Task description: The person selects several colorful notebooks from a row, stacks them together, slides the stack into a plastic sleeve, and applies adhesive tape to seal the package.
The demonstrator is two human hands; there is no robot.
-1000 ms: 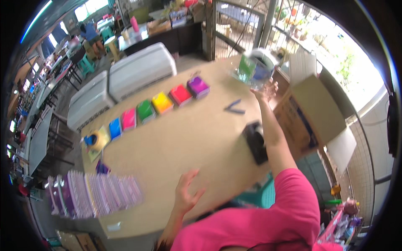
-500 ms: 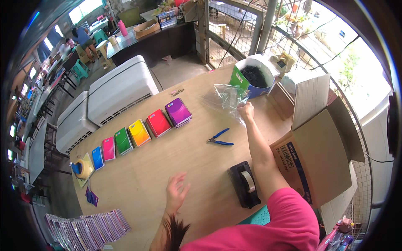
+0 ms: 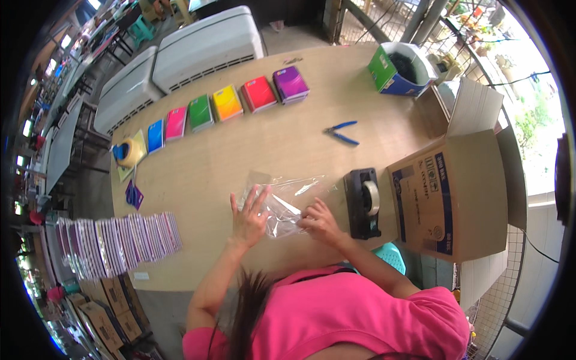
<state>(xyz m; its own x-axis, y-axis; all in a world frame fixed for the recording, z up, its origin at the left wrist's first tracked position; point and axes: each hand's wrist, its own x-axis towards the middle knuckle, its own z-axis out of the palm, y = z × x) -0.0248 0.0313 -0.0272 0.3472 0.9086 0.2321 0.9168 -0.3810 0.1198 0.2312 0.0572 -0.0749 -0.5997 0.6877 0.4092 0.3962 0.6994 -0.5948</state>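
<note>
A clear plastic bag lies on the wooden table in front of me. My left hand rests at its left side, fingers spread and flat. At the bag's right edge, the fingers of my right hand are closed on the plastic. Just right of that hand stands a black tape dispenser with a roll of clear tape. Farther off lie blue-handled pliers, jaws pointing left.
Small stacks of spiral notebooks in several colours line the far side. A tape roll and scissors lie at left, near a long row of wrapped notebooks. At right stand an open carton and a green-blue box.
My right hand has brought the plastic bag from beside the green-blue box to the near middle of the table. My left hand now lies on it. The view has shifted nearer my body.
</note>
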